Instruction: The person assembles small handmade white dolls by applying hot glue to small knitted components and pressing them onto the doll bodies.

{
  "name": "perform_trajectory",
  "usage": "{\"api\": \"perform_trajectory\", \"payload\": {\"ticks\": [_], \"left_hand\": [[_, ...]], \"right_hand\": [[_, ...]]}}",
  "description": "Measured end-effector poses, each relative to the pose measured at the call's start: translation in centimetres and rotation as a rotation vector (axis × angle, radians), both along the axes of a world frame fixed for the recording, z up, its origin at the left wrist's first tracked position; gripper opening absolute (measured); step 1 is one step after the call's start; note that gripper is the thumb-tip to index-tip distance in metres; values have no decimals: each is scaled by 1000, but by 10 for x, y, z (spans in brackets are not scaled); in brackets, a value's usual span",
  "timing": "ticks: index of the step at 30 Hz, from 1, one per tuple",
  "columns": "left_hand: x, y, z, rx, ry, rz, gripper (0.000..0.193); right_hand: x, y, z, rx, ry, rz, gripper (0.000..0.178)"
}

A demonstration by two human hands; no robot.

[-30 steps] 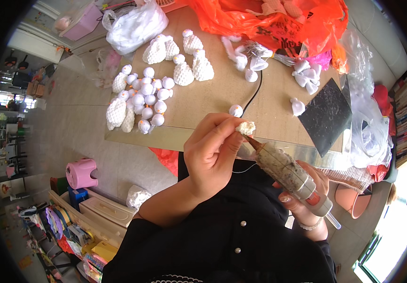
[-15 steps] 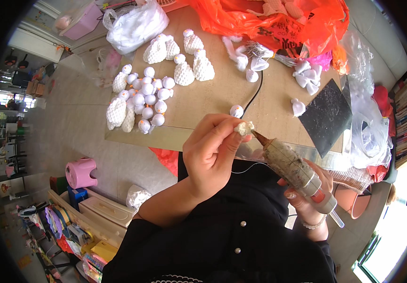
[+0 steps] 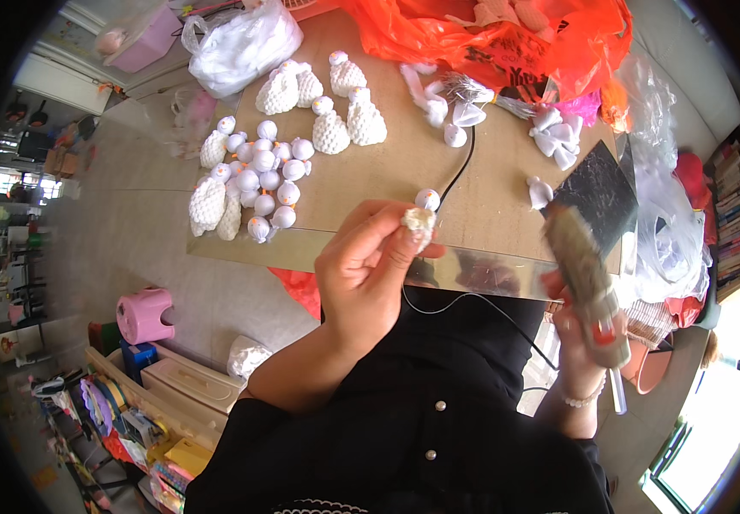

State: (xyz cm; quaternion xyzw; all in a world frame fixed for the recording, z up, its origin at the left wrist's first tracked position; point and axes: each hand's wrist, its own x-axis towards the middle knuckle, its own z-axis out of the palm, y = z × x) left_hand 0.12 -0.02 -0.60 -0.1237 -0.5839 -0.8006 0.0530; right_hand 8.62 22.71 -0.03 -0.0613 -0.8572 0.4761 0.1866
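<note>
The left hand (image 3: pixel 365 274) is raised over the near edge of the table (image 3: pixel 327 193), its forearm slanting up from below on the left. Thumb and forefinger close in a narrow pinch on a small white piece (image 3: pixel 421 221), held upright at their tips; the other fingers curl in behind.

The right hand (image 3: pixel 569 330) is well apart from the left, with its forearm rising from below and a beaded bracelet (image 3: pixel 587 396) at the wrist. It grips a glue gun (image 3: pixel 588 283) from beneath, the fingers partly hidden behind the body. The gun tilts up and slightly left, clear of the white piece; its front end is blurred, so the nozzle cannot be made out.

Just beyond the left fingertips sits a lone white ball (image 3: pixel 427 200), beside a black cord (image 3: pixel 464 171). A thin wire (image 3: pixel 447 307) loops below the left hand. Farther out, to the left of that hand, lie a cluster of white balls (image 3: pixel 264 160) and several white knitted bodies (image 3: pixel 330 134). Past the right hand is a black tile (image 3: pixel 599 193), and far beyond both hands spreads a red bag (image 3: pixel 507 64).
</note>
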Motion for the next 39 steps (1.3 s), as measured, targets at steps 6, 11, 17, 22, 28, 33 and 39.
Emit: {"api": "perform_trajectory", "payload": {"ticks": [6, 11, 17, 22, 28, 33, 39], "left_hand": [[-2, -18, -8, -25, -12, 88, 19], [-2, -22, -18, 0, -31, 51, 19], [2, -18, -18, -6, -55, -3, 19], [4, -17, -15, -27, 29, -55, 17], [7, -24, -3, -121, 40, -57, 14], [8, -20, -7, -139, 90, -42, 18], [7, -9, -7, -178, 112, -96, 17]], "right_hand": [[-35, 51, -11, 794, -101, -232, 41], [-30, 67, -22, 605, -355, -182, 43], [-49, 15, 9, 762, -74, 27, 35], [-99, -61, -3, 675, 234, 615, 45], [-114, -71, -19, 407, 79, 646, 36], [-102, -60, 3, -712, -197, 504, 32], [-90, -46, 27, -1159, -253, 657, 38]]}}
